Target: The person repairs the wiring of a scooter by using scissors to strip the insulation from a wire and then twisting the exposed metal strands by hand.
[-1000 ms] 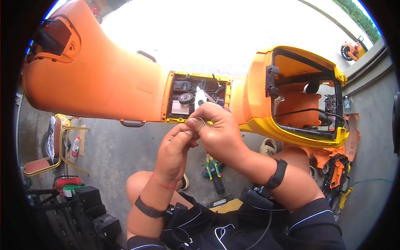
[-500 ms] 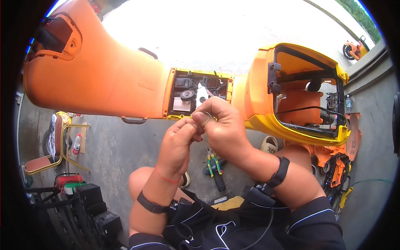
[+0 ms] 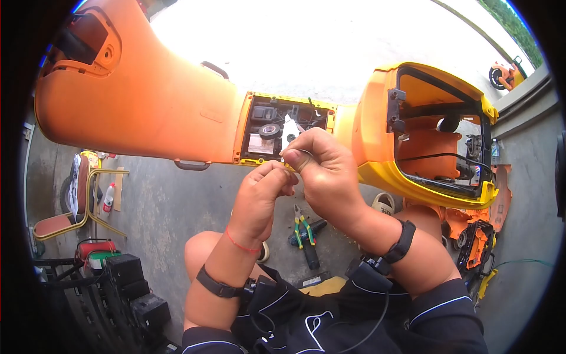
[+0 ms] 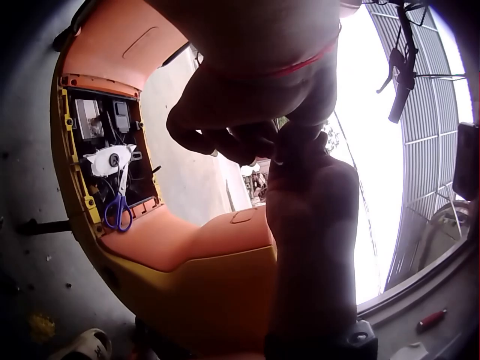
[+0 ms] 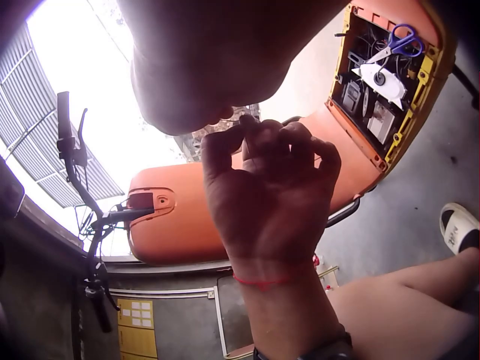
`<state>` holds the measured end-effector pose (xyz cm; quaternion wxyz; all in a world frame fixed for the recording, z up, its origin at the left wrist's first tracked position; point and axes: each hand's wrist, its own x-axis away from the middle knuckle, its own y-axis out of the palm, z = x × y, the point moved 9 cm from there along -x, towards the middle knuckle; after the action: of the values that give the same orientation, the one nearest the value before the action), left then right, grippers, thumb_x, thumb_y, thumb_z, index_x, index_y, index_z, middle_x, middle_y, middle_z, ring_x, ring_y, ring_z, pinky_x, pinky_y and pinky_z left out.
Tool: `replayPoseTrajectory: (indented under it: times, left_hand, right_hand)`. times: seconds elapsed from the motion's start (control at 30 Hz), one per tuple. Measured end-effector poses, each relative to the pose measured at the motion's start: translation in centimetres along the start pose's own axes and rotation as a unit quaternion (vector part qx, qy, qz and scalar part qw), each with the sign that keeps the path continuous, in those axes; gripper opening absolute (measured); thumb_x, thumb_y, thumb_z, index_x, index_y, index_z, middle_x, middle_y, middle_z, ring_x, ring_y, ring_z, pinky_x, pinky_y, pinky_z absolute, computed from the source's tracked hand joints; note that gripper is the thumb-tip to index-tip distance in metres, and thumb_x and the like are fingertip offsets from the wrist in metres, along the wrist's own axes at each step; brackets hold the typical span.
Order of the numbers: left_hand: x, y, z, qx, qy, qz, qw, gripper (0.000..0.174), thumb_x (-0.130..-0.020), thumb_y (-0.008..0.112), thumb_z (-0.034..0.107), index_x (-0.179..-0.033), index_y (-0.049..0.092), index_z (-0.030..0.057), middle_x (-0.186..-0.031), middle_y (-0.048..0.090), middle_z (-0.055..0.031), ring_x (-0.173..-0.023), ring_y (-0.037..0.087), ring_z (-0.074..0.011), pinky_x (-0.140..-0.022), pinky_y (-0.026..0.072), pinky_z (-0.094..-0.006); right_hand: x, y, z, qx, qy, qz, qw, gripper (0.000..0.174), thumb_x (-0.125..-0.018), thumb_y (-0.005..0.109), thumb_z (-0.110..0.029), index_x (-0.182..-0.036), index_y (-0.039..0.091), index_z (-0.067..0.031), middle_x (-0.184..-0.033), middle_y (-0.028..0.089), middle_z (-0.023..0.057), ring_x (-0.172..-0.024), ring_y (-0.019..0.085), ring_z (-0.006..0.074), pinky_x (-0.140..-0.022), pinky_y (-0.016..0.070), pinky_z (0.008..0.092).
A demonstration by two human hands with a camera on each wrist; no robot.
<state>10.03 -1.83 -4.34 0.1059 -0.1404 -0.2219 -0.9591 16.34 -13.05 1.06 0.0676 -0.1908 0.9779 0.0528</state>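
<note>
Orange scooter body (image 3: 147, 112) carries an open compartment (image 3: 283, 133). Just below that compartment the left hand (image 3: 262, 194) pinches a thin wire (image 3: 302, 154) (a grey loop), and the right hand (image 3: 327, 177), touching the left, grips the same wire with curled fingers.

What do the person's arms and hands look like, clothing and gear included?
The left hand and right hand are ungloved. A thin red string bracelet circles the left wrist. Each forearm carries a black strap with a black camera unit and cable. Dark short sleeves show white piping.
</note>
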Motion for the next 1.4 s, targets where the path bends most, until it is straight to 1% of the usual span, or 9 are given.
replayPoseTrajectory:
  times: [0.03,0.1,0.53,0.6,0.8,0.83,0.9,1.2,1.4]
  left_hand:
    - [0.0,-0.1,0.0,0.000,-0.002,0.002,1.000,0.015,-0.100,0.060,0.015,-0.091,0.069,0.0059,-0.091,0.068,-0.0021,-0.085,0.058,-0.0112,-0.084,0.0489,-0.0294]
    - [0.0,-0.2,-0.2,-0.003,-0.003,0.000,1.000,0.016,-0.100,0.060,0.016,-0.090,0.068,0.0062,-0.091,0.068,-0.0022,-0.084,0.058,-0.0111,-0.083,0.0488,-0.0294]
    - [0.0,-1.1,-1.2,-0.026,-0.034,0.014,0.999,0.018,-0.097,0.060,0.017,-0.085,0.067,0.0068,-0.086,0.067,-0.0016,-0.079,0.056,-0.0097,-0.079,0.0463,-0.0287]
    - [0.0,-1.3,-1.2,-0.029,-0.035,0.012,0.999,0.018,-0.097,0.060,0.018,-0.085,0.068,0.0066,-0.086,0.067,-0.0014,-0.079,0.056,-0.0095,-0.078,0.0457,-0.0284]
    - [-0.1,-1.7,-1.8,-0.038,-0.064,0.009,0.997,0.020,-0.098,0.061,0.021,-0.086,0.068,0.0069,-0.085,0.067,-0.0010,-0.076,0.056,-0.0088,-0.077,0.0441,-0.0275]
    - [-0.1,-1.8,-2.0,-0.036,-0.073,0.011,0.997,0.021,-0.098,0.061,0.022,-0.086,0.069,0.0071,-0.084,0.067,-0.0006,-0.075,0.055,-0.0087,-0.076,0.0435,-0.0272]
    - [0.0,-1.9,-2.1,-0.043,-0.078,0.008,0.996,0.021,-0.098,0.061,0.023,-0.086,0.069,0.0071,-0.083,0.066,0.0000,-0.075,0.055,-0.0087,-0.075,0.0428,-0.0269]
    - [0.2,-2.7,-3.1,-0.066,-0.104,0.013,0.992,0.019,-0.094,0.062,0.021,-0.084,0.071,0.0076,-0.077,0.064,0.0015,-0.073,0.054,-0.0082,-0.071,0.0397,-0.0251]
    - [0.2,-3.2,-3.4,-0.089,-0.108,0.016,0.990,0.017,-0.093,0.062,0.018,-0.083,0.072,0.0077,-0.078,0.065,0.0015,-0.074,0.055,-0.0077,-0.072,0.0409,-0.0244]
  right_hand:
    - [0.0,-0.1,0.0,0.000,0.001,-0.001,1.000,0.006,-0.098,0.065,0.003,-0.094,0.065,-0.0015,-0.090,0.066,0.0017,-0.088,0.059,0.0086,-0.079,0.0495,0.0263]
    - [0.0,-0.1,-0.8,0.052,-0.051,0.001,0.997,0.007,-0.096,0.066,0.005,-0.094,0.065,-0.0016,-0.090,0.065,0.0023,-0.089,0.059,0.0099,-0.080,0.0496,0.0267]
    - [-0.1,0.1,-1.4,0.076,-0.093,-0.007,0.993,0.010,-0.093,0.066,0.009,-0.094,0.065,-0.0006,-0.093,0.065,0.0042,-0.089,0.061,0.0126,-0.081,0.0510,0.0287]
    - [-0.3,-0.3,-1.9,0.050,-0.141,0.033,0.988,0.009,-0.086,0.069,0.008,-0.087,0.066,0.0002,-0.083,0.063,0.0101,-0.075,0.062,0.0229,-0.068,0.0492,0.0339]
    - [-0.1,-0.1,-3.3,0.099,-0.175,0.029,0.979,0.010,-0.085,0.069,0.009,-0.087,0.066,0.0000,-0.082,0.064,0.0111,-0.072,0.063,0.0255,-0.066,0.0500,0.0344]
    - [0.0,-0.2,-3.3,0.099,-0.174,0.029,0.979,0.010,-0.085,0.069,0.009,-0.087,0.066,0.0000,-0.082,0.064,0.0111,-0.072,0.063,0.0255,-0.066,0.0500,0.0344]
    - [-0.1,0.0,-2.8,0.116,-0.148,-0.003,0.982,0.012,-0.088,0.068,0.012,-0.090,0.066,0.0003,-0.091,0.067,0.0079,-0.087,0.064,0.0184,-0.079,0.0525,0.0318]
    - [0.2,0.1,-1.9,0.109,-0.121,-0.006,0.987,0.012,-0.089,0.068,0.011,-0.091,0.067,-0.0002,-0.091,0.067,0.0074,-0.087,0.064,0.0175,-0.081,0.0517,0.0310]
    - [0.5,0.3,-2.4,0.118,-0.137,-0.012,0.983,0.012,-0.089,0.068,0.012,-0.092,0.067,0.0000,-0.091,0.067,0.0060,-0.089,0.063,0.0162,-0.082,0.0514,0.0304]
